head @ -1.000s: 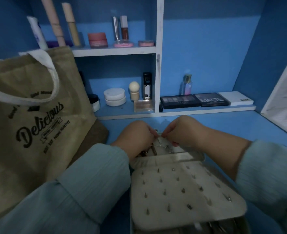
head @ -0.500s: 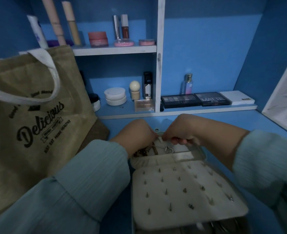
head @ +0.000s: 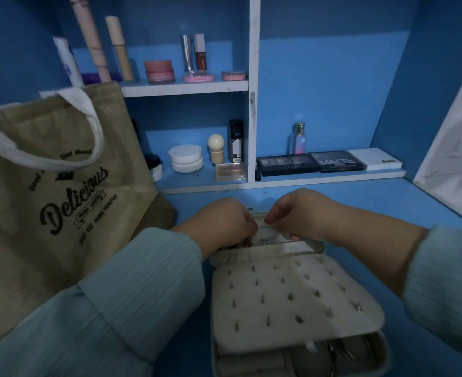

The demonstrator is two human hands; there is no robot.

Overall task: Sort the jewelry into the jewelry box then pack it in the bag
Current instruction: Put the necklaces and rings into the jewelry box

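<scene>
Both my left hand (head: 225, 223) and right hand (head: 296, 217) pinch small jewelry (head: 266, 240) behind the jewelry box (head: 292, 300) panel; a slipped pinch could drop it

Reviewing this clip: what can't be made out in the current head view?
- What the left hand and right hand hold: fingertips curl away, jewelry too small and dim.
- Lower tray of the jewelry box: covered by its stud panel, cut off by the bottom edge.
- Inside of the bag: hidden by its wall.

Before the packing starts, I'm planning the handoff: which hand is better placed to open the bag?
Left. The left hand is nearer the bag, which stands on that side; the right hand would have to cross the jewelry box.
</scene>
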